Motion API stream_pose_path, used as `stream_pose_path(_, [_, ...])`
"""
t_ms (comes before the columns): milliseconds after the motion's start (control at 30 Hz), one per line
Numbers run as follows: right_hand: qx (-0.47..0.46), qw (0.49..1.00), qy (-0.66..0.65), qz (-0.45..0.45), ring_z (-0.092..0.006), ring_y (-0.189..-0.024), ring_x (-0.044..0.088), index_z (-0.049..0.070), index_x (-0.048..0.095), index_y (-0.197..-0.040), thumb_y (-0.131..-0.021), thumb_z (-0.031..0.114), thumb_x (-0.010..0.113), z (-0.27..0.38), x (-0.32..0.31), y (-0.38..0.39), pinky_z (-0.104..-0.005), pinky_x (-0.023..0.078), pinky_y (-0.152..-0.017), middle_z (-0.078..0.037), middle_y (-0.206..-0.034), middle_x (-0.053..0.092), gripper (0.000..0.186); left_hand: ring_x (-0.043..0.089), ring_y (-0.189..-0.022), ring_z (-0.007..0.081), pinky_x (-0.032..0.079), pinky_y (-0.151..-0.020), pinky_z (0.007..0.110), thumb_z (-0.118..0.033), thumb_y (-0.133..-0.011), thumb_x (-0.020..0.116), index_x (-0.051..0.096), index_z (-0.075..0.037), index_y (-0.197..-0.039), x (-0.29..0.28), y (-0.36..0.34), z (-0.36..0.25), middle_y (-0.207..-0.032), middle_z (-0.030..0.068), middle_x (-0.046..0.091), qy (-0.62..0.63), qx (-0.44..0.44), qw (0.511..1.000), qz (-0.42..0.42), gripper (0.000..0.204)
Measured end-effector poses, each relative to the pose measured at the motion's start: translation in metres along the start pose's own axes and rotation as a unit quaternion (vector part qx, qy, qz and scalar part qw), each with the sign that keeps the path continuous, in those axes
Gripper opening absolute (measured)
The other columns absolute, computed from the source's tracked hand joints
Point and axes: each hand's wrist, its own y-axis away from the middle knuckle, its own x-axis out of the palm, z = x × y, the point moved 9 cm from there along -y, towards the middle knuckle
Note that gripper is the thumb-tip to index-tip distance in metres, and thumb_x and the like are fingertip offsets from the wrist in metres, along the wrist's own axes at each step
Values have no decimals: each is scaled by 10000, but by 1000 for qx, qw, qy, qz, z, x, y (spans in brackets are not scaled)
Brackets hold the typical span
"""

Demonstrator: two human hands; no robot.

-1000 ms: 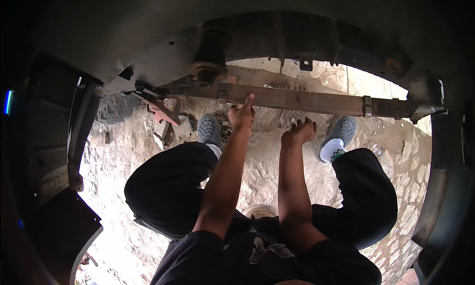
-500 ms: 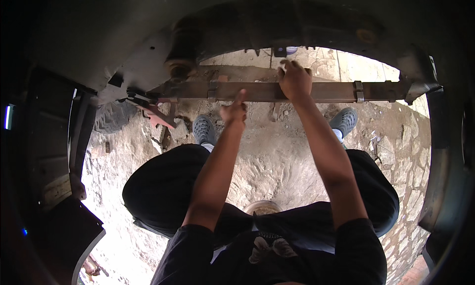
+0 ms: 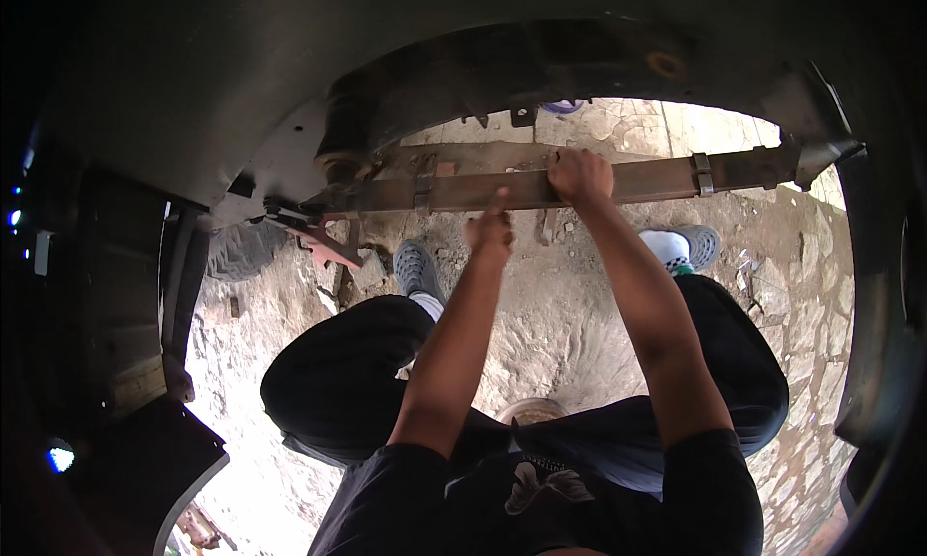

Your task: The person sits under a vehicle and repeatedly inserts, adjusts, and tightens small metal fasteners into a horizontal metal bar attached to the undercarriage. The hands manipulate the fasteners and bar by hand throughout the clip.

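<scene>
A rusty brown leaf spring (image 3: 649, 180) with metal clips (image 3: 704, 173) runs crosswise in front of me, inside a dark vehicle wheel arch. My right hand (image 3: 581, 176) is closed over the spring's middle, its fingers curled at the far edge. Just to its left, my left hand (image 3: 491, 226) is at the spring's near edge. Its index finger points forward over the bar while the other fingers look bent. Motion smears this hand slightly, and I see nothing held in it.
Dark bodywork (image 3: 541, 58) arches above, with panels at both sides. A reddish metal bracket (image 3: 328, 247) and a tyre (image 3: 241, 252) are at the left. A round pale object (image 3: 534, 409) lies between my legs on the dusty ground. Paving stones (image 3: 811, 295) cover the right side.
My right hand has lowered from the spring's far side and closed over the bar. My left hand has shifted rightward, closer to it. The whole view has moved slightly, and my right foot has turned outward.
</scene>
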Motion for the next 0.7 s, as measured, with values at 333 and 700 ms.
stream_pose_path(333, [17,1000,9,17,-343,-975,703,118,754,-974,-962,396,474,6,-4,0,-458,544,-883,-161,-1008,735,395,386,-395,87,272,-359,278,-401,-697,926,650,-75,-937,31,13,16,-564,-27,488,-62,54,995,49,490])
stream_pose_path(700, [6,999,19,-33,-299,-945,724,127,779,-925,-996,384,433,1,-2,1,-427,530,-895,-136,-969,752,437,383,-411,78,265,-366,256,-316,-768,893,629,-68,-857,9,5,1,-583,-22,487,4,25,998,58,373])
